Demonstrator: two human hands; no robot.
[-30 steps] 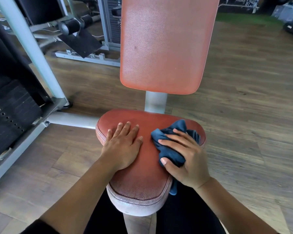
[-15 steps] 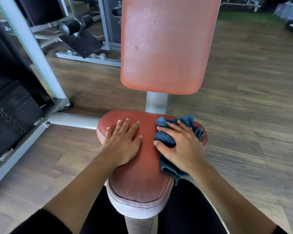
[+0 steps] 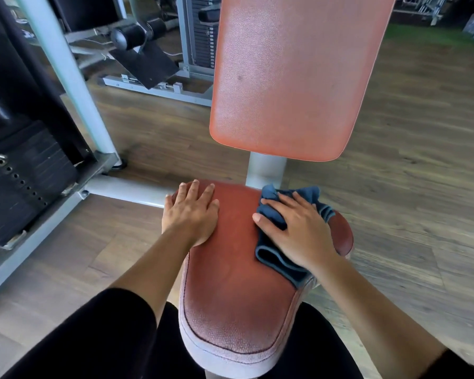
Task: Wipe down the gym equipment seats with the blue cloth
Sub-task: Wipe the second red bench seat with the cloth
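Observation:
A worn red padded seat (image 3: 238, 272) with a pale front edge fills the lower middle of the view. Its red backrest (image 3: 293, 75) rises behind it on a grey post. A crumpled blue cloth (image 3: 271, 253) lies on the seat's far right part. My right hand (image 3: 298, 231) presses flat on the cloth, fingers spread and pointing to the far left. My left hand (image 3: 192, 212) rests flat on the seat's far left corner, fingers straight, holding nothing.
A grey machine frame (image 3: 66, 77) and a black weight stack (image 3: 19, 176) stand to the left. A black padded roller and footplate (image 3: 140, 50) sit behind on the wooden floor (image 3: 400, 187). A second weight stack (image 3: 203, 31) stands at the back.
My right hand has pushed the cloth away from me, toward the back right of the seat. My left hand has slid slightly toward the seat's far left corner.

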